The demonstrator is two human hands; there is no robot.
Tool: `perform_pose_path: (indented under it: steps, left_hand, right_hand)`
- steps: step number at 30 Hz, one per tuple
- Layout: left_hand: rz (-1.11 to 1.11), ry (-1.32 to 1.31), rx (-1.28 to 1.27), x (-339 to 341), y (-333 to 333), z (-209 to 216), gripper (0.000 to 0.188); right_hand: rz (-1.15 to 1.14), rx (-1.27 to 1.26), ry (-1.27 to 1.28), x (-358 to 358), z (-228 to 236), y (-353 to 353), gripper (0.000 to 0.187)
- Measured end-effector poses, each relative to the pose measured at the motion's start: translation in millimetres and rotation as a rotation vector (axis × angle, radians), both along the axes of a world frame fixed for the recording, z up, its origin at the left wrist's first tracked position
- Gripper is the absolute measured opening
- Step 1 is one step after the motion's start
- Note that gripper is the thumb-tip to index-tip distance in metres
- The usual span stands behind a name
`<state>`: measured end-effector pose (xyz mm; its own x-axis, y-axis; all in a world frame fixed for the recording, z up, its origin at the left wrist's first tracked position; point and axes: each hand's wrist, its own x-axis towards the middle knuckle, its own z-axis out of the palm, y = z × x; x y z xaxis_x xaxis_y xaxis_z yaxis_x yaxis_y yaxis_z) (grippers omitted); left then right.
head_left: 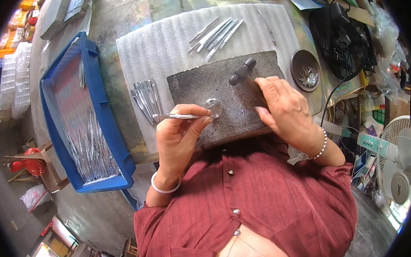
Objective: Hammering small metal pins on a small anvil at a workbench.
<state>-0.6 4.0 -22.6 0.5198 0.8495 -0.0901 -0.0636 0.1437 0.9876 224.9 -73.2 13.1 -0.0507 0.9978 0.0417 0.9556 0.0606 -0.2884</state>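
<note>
My left hand (180, 132) is closed in a pinch on a slim silver metal piece (186, 116), held flat over the left part of a dark, worn slab (198, 84). By the thumb tip, a small shiny round piece (214, 108) rests on the slab; I cannot tell whether the metal piece touches it. My right hand (286, 104) is wrapped round the handle of a hammer, its black head (243, 71) over the slab's far right part. Several similar silver pieces (146, 101) lie bunched left of the slab, and more (218, 36) lie beyond it.
White foam sheet (162, 41) lies under the slab. A blue tray (122, 155) of many slim metal pieces stands at left. To the right sit a round dark dish (300, 59) of small metal bits, a black bag (327, 36) with a cable, and a white fan (398, 164).
</note>
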Motion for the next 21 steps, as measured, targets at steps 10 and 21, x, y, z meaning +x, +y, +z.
perform_pose_path:
  steps: [10, 21]
  left_hand:
    - [0.056, 0.103, 0.150, 8, -7, -7, 0.014]
    - [-0.015, 0.200, 0.248, 7, -4, -8, 0.009]
  right_hand:
    - [-0.127, -0.036, -0.028, -7, -12, -8, 0.049]
    - [-0.209, -0.096, 0.255, -1, -15, -9, 0.045]
